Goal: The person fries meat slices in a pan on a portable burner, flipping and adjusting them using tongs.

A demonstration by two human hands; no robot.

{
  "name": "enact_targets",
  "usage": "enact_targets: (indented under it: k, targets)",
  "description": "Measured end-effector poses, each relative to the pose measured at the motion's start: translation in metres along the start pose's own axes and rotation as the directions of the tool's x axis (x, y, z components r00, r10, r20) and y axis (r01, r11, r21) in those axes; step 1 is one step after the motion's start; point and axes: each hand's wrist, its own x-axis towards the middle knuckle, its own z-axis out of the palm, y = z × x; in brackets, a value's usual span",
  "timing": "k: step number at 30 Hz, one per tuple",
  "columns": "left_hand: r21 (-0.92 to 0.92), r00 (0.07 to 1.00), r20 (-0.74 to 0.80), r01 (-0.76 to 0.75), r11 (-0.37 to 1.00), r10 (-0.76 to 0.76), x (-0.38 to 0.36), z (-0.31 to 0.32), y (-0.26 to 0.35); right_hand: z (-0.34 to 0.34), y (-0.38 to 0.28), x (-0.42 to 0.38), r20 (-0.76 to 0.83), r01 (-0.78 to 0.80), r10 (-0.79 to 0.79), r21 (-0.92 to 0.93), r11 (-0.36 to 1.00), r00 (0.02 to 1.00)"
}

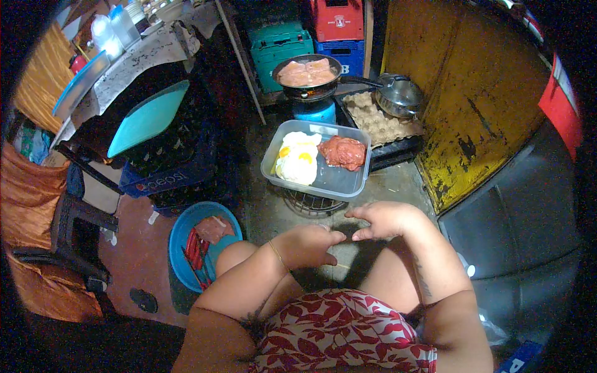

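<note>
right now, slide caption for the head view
Left hand and right hand near a tub of eggs and meat, a pan of pink slices behind.

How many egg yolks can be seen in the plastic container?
2: the left yolk, near the edge of the egg whites, and the right yolk, nearer the reddish meat. More may be hidden.

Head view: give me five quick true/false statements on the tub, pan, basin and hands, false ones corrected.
1. The clear tub holds fried eggs and reddish meat. True.
2. Both hands grip the tub. False: the left hand and right hand are apart from it and hold nothing visible.
3. The frying pan sits on the stove. True.
4. The pan is empty. False: pink slices lie in it.
5. The blue basin is on the person's left side. True.
</note>
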Motion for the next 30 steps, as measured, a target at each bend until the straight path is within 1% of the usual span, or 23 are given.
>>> enact_targets:
  k: [5,10,17,22,30]
  targets:
    - [-0.006,1.0,-0.011,0.006,1.0,-0.006,-0.0005,-0.0034,0.0044,-0.0019,-0.0021,-0.0014,-0.001,-0.003,0.003,0.002,1.0,1.0]
    - [-0.003,0.999,0.033,0.02,1.0,-0.02,0.0005,-0.006,0.0059,-0.0031,-0.0037,-0.0031,-0.003,0.004,-0.004,0.006,1.0,1.0]
    - [0.008,1.0,0.015,0.014,1.0,-0.014,-0.0011,-0.007,0.0078,-0.0031,-0.0037,-0.0031,0.001,-0.002,0.002,0.005,1.0,1.0]
    - [-0.022,1.0,0.013,-0.002,1.0,0.002,-0.0003,-0.0043,0.0039,-0.0023,-0.0022,-0.0027,0.0,-0.002,0.002,0.004,1.0,1.0]
    - [-0.014,1.0,0.006,0.014,1.0,-0.014,-0.0007,-0.0076,0.0091,0.0002,0.0008,-0.0024,-0.015,0.005,-0.005,0.003,1.0,1.0]
